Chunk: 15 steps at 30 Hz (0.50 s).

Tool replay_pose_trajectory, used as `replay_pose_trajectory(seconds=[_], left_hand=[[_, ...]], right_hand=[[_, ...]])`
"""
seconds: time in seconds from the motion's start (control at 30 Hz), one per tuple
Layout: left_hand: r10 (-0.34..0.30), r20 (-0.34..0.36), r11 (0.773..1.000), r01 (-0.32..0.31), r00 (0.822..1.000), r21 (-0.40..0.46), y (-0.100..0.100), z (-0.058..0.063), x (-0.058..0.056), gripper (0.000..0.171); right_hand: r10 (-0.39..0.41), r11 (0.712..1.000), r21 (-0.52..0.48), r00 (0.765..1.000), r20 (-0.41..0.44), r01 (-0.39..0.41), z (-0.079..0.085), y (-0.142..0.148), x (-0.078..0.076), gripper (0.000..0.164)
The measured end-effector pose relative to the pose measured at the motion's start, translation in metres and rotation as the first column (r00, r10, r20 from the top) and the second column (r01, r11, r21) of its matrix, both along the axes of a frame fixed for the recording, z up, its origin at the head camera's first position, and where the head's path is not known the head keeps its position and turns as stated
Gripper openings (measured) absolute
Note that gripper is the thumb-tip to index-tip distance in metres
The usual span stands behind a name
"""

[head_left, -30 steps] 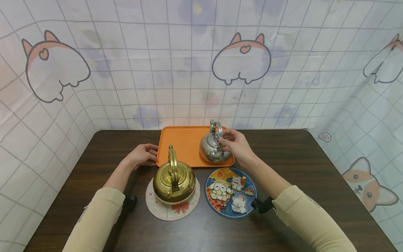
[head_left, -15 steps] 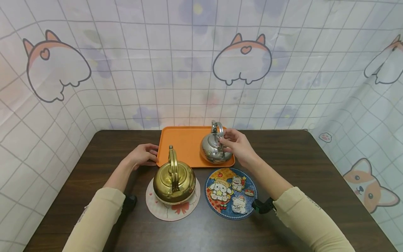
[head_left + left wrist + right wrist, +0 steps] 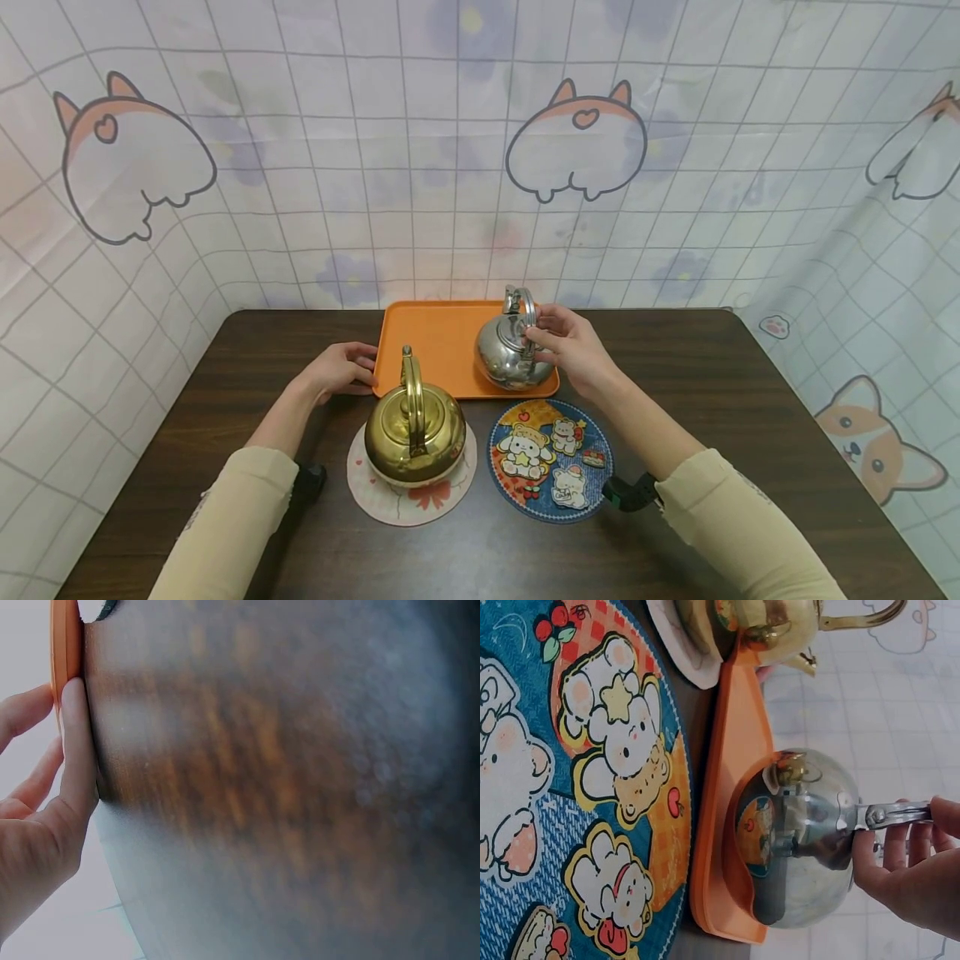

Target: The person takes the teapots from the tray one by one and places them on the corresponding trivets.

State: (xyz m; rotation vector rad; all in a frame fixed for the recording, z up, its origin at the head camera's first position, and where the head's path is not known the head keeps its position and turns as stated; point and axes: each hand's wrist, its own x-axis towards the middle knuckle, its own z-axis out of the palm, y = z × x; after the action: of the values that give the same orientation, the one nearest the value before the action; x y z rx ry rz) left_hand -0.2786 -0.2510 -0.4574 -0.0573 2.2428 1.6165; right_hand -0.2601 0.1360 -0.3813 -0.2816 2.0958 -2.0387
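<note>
In the head view, my right hand (image 3: 573, 346) grips the upright handle of a small silver kettle (image 3: 506, 358). This kettle (image 3: 802, 847) is on the right part of an orange tray (image 3: 427, 329); the right wrist view shows fingers and thumb about its handle. At the tray's left edge, my left hand (image 3: 341, 371) touches the rim with fairly straight fingers. The left wrist view shows the thumb and a finger of that hand (image 3: 52, 795) against the orange rim (image 3: 66, 645). A larger gold kettle (image 3: 412, 433) stands untouched on a round pink-and-white mat (image 3: 375, 500).
Right of the gold kettle lies a round blue mat (image 3: 517, 496) with cartoon animals. All of this is on a dark wooden table (image 3: 495, 558). Behind it hangs a white gridded cloth (image 3: 450, 225) with corgi prints.
My right hand has shifted very slightly to the right on the silver kettle's handle. My left hand, the tray and the gold kettle have stayed put.
</note>
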Motion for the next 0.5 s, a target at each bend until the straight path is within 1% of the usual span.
replay_pose_trajectory(seconds=[0.2,0.5], left_hand=[[0.000,-0.001,1.000,0.000,1.000,-0.001,0.000,0.001,0.000,0.064],[-0.012,-0.003,1.000,0.012,1.000,0.010,0.000,0.000,0.001,0.064]], right_hand=[[0.002,1.000,-0.002,1.000,-0.013,-0.002,0.004,0.003,0.005,0.038],[0.001,1.000,0.004,1.000,-0.013,-0.001,0.008,0.009,0.015,0.034]])
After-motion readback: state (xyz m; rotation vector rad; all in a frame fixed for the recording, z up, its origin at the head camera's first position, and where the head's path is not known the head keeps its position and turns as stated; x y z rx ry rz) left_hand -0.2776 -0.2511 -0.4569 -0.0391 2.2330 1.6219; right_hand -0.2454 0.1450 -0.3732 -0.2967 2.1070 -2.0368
